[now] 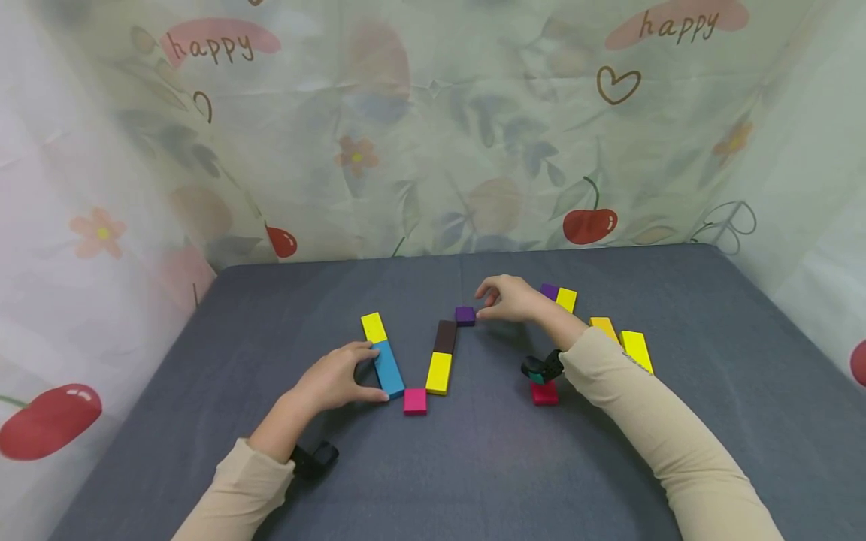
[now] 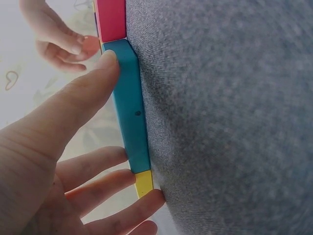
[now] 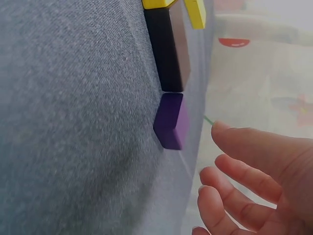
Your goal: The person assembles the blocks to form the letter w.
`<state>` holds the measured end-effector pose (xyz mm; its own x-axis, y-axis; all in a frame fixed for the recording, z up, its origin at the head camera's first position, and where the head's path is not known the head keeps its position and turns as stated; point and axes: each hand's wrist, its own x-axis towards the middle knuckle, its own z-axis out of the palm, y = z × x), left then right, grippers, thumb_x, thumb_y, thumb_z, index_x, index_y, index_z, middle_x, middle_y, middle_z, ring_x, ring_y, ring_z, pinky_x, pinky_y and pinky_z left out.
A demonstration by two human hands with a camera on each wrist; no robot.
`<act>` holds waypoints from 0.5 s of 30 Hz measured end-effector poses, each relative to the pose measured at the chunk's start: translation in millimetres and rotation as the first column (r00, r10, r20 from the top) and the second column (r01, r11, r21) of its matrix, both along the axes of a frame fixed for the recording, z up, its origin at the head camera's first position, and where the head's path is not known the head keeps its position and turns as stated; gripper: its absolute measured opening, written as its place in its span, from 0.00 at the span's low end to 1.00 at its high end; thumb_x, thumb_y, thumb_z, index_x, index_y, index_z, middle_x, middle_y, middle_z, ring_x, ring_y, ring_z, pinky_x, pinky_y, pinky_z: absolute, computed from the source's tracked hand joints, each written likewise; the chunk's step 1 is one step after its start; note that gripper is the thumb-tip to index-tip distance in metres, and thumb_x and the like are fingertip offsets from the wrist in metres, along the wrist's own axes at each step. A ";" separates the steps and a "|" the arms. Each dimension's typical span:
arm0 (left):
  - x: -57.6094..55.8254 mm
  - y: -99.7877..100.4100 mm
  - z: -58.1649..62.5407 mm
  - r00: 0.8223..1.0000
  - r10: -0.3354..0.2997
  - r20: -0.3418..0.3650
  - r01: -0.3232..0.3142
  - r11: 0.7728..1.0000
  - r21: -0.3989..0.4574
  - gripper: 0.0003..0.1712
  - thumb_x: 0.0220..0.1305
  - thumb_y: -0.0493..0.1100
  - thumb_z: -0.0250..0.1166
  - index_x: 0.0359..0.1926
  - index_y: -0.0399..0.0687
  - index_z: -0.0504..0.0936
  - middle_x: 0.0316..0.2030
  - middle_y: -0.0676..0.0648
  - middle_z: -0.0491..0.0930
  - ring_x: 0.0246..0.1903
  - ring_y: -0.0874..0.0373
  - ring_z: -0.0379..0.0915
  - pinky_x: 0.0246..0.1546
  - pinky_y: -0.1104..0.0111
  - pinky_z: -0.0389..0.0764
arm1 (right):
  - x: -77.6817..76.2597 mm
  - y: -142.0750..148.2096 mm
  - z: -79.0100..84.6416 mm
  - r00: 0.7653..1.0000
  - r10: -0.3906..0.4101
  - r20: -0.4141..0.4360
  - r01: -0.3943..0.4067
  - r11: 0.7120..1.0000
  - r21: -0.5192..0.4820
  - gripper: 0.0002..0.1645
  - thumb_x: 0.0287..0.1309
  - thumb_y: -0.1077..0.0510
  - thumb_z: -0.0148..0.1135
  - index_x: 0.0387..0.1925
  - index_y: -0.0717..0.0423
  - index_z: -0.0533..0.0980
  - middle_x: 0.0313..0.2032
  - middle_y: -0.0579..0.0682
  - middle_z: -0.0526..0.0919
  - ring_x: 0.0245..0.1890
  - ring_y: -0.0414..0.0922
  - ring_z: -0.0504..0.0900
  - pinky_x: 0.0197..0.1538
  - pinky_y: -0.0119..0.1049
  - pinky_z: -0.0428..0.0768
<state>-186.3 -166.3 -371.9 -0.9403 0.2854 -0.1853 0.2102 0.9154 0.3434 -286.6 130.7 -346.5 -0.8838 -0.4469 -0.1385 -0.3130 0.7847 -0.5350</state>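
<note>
My left hand (image 1: 334, 378) touches the long blue block (image 1: 389, 370) from its left side, thumb at the near end and fingers toward the far end. In the left wrist view the thumb rests on the blue block (image 2: 131, 110), with fingertips beside it and the small yellow block (image 2: 144, 183). A pink square block (image 1: 416, 402) lies at the blue block's near end. My right hand (image 1: 512, 298), fingers loosely bent and holding nothing, hovers just right of the small purple block (image 1: 464, 315). That purple block (image 3: 171, 121) lies at the end of the dark brown block (image 3: 167, 49).
A yellow block (image 1: 439, 373) continues the brown one toward the pink. Under and beyond the right forearm lie a red block (image 1: 544, 394), a second purple block (image 1: 549, 291) and several yellow or orange ones (image 1: 637, 351). The grey cloth table (image 1: 433, 473) meets a patterned curtain behind.
</note>
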 end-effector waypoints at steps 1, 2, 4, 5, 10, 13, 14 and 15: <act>0.1 -0.2 -0.1 1.000 0.000 0.000 0.000 1.000 0.001 0.44 0.46 0.58 0.73 0.62 0.43 0.71 0.65 0.39 0.66 0.64 0.42 0.62 0.61 0.47 0.68 | 0.8 2.3 0.3 1.000 -0.001 -0.001 0.001 1.000 0.001 0.23 0.55 0.55 0.64 0.52 0.61 0.74 0.41 0.57 0.81 0.43 0.52 0.78 0.50 0.46 0.77; 0.2 -0.3 -0.2 1.000 0.000 0.000 0.000 1.000 0.001 0.44 0.46 0.58 0.73 0.62 0.43 0.71 0.65 0.39 0.66 0.64 0.42 0.62 0.61 0.47 0.68 | 1.6 4.8 0.7 1.000 0.001 -0.005 -0.001 1.000 0.001 0.23 0.56 0.55 0.64 0.52 0.61 0.74 0.41 0.57 0.81 0.44 0.53 0.78 0.51 0.46 0.77; 0.4 -0.5 -0.3 1.000 0.002 -0.001 -0.002 1.000 0.002 0.44 0.46 0.58 0.73 0.62 0.43 0.71 0.65 0.39 0.66 0.64 0.42 0.62 0.61 0.47 0.68 | 2.1 10.2 1.3 1.000 0.002 -0.013 -0.002 1.000 -0.003 0.23 0.56 0.55 0.63 0.52 0.62 0.74 0.41 0.57 0.81 0.46 0.54 0.78 0.51 0.47 0.77; 0.5 -0.7 -0.3 1.000 0.002 -0.001 -0.002 1.000 0.002 0.44 0.46 0.58 0.73 0.62 0.43 0.71 0.65 0.39 0.66 0.64 0.42 0.62 0.61 0.47 0.68 | 1.8 13.2 1.4 1.000 0.001 -0.019 -0.001 1.000 -0.002 0.23 0.56 0.55 0.63 0.52 0.61 0.74 0.41 0.57 0.81 0.46 0.54 0.78 0.51 0.48 0.77; 0.5 -0.8 0.0 1.000 -0.001 0.001 0.001 1.000 0.009 0.44 0.46 0.58 0.73 0.62 0.43 0.71 0.65 0.39 0.66 0.64 0.42 0.63 0.61 0.47 0.68 | -1.6 30.6 0.2 0.999 -0.031 -0.039 0.031 1.000 0.000 0.24 0.55 0.54 0.63 0.52 0.62 0.74 0.43 0.58 0.81 0.45 0.54 0.80 0.49 0.47 0.77; 0.2 -0.9 0.2 1.000 -0.008 -0.001 0.008 1.000 0.013 0.44 0.46 0.58 0.73 0.62 0.43 0.71 0.65 0.39 0.66 0.64 0.42 0.63 0.61 0.47 0.68 | -3.7 41.7 -1.8 0.997 -0.063 -0.034 0.063 0.998 -0.007 0.25 0.55 0.54 0.63 0.52 0.63 0.73 0.45 0.61 0.80 0.46 0.55 0.79 0.49 0.48 0.77; 0.2 -1.0 0.2 1.000 -0.012 -0.005 0.012 1.000 0.013 0.44 0.46 0.58 0.73 0.62 0.42 0.71 0.65 0.39 0.66 0.64 0.42 0.63 0.61 0.47 0.68 | -4.2 45.5 -2.3 0.997 -0.072 -0.032 0.072 0.997 -0.010 0.25 0.55 0.54 0.63 0.52 0.63 0.73 0.45 0.62 0.80 0.46 0.55 0.78 0.49 0.48 0.76; 0.1 -1.1 0.1 1.000 -0.016 -0.008 0.016 1.000 0.013 0.44 0.46 0.58 0.73 0.62 0.42 0.71 0.65 0.39 0.66 0.64 0.42 0.63 0.61 0.47 0.68 | -4.6 49.2 -2.7 0.996 -0.080 -0.032 0.080 0.997 -0.010 0.25 0.55 0.54 0.63 0.53 0.64 0.73 0.46 0.63 0.79 0.47 0.56 0.77 0.50 0.49 0.76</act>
<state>-186.2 -167.4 -371.7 -0.9371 0.3025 -0.1742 0.2273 0.9075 0.3534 -291.2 180.0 -349.3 -0.9207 -0.3758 -0.1054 -0.2668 0.8031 -0.5328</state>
